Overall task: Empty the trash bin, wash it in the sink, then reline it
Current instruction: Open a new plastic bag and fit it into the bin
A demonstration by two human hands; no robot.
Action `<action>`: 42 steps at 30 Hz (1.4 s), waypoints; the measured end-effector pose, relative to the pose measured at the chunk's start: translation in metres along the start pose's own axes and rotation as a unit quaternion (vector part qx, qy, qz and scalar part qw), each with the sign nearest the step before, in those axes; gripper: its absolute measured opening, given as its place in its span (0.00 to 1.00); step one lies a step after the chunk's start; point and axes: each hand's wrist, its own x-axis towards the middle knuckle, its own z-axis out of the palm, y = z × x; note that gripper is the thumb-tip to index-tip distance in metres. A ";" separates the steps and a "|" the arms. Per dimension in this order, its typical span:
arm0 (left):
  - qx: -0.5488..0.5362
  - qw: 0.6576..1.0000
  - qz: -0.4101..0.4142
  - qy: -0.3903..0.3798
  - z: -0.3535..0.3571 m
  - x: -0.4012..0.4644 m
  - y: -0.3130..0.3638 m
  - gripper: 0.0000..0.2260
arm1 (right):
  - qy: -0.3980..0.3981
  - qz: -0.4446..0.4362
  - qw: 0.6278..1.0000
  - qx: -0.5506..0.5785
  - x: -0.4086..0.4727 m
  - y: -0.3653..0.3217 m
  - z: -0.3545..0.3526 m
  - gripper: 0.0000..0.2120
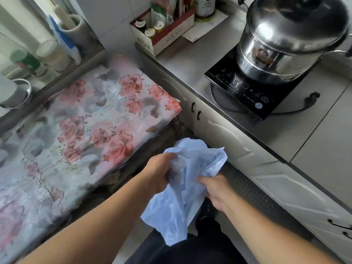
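A thin pale blue plastic bag (182, 187) hangs crumpled in front of me, low between a table and the kitchen cabinets. My left hand (159, 172) grips its upper left part. My right hand (217, 189) holds its right side, fingers pressed into the plastic. The bag's lower end dangles over my dark trousers. The trash bin is hidden or out of view, and no sink shows.
A table with a rose-patterned cover (82, 130) stands at left. White cabinets (247, 149) under a grey counter (314, 130) run along the right, bearing an induction hob (253, 92) and a steel pot (289, 39). A box of bottles (162, 29) sits at the back.
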 end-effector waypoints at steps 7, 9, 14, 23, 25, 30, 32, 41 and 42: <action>0.525 0.847 0.070 0.042 -0.041 0.016 -0.027 0.18 | 0.065 -0.023 0.997 0.034 0.003 -0.021 -0.002 0.17; 0.563 0.819 0.082 0.080 -0.040 0.025 -0.033 0.10 | 0.064 -0.022 0.998 0.013 -0.002 -0.028 -0.004 0.16; 0.383 0.917 0.074 0.085 -0.042 0.035 -0.032 0.09 | -0.034 -0.008 0.994 -0.104 -0.013 -0.034 -0.012 0.21; 0.323 0.927 0.150 0.115 -0.072 0.046 -0.023 0.04 | 0.119 0.035 0.850 -0.513 0.003 -0.033 -0.044 0.10; 0.413 0.884 0.172 0.132 -0.083 0.049 -0.021 0.05 | 0.159 0.022 0.864 -0.477 0.008 -0.030 -0.058 0.07; 0.481 0.850 0.174 0.124 -0.091 0.049 -0.031 0.07 | 0.246 0.018 0.958 -0.149 0.018 -0.020 -0.073 0.08; 0.481 0.861 0.146 0.072 -0.085 0.048 -0.038 0.19 | 0.218 0.022 0.975 0.025 0.015 -0.020 -0.066 0.09; 0.585 0.808 0.023 0.060 -0.061 0.046 -0.066 0.07 | 0.021 0.097 0.994 -0.048 0.005 -0.007 -0.027 0.15; 0.550 0.831 0.030 0.085 -0.061 0.045 -0.065 0.06 | -0.014 0.098 0.994 -0.050 0.003 -0.008 -0.025 0.16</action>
